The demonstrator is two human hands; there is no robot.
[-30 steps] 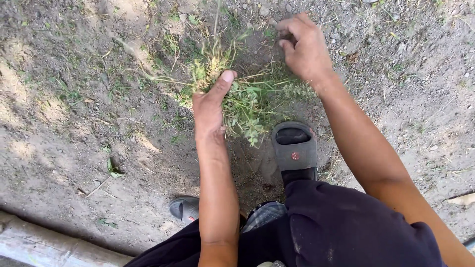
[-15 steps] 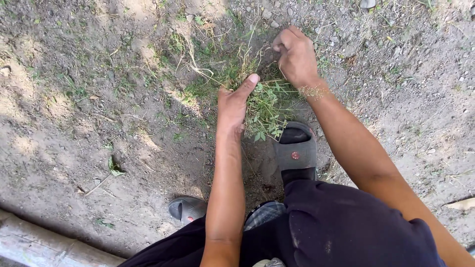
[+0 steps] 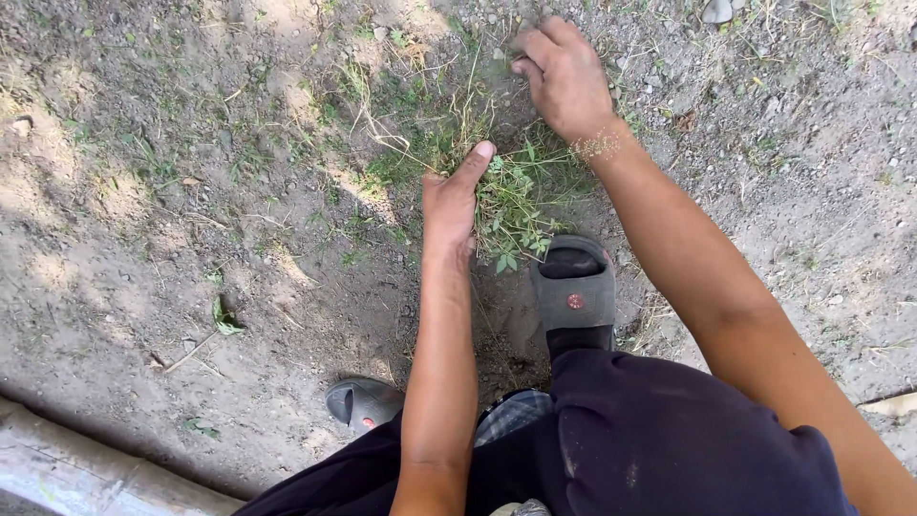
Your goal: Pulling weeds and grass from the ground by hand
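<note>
At twelve o'clock from the sandal (image 3: 573, 287), the weed clump (image 3: 506, 191) sprawls on bare dirt (image 3: 191, 239): light, limp, likely tearing unless gripped low. Left hand (image 3: 454, 196) presses half-open into it; right hand (image 3: 565, 76) is curled on stems.

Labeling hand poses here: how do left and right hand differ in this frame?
The left hand lies flat, fingers together, pressed against the near side of the weed clump; the right hand is curled into a fist at the clump's far side. The left hand sits closer to the grey sandal; the right hand reaches farther out. Both are bare and touch the same clump.
</note>
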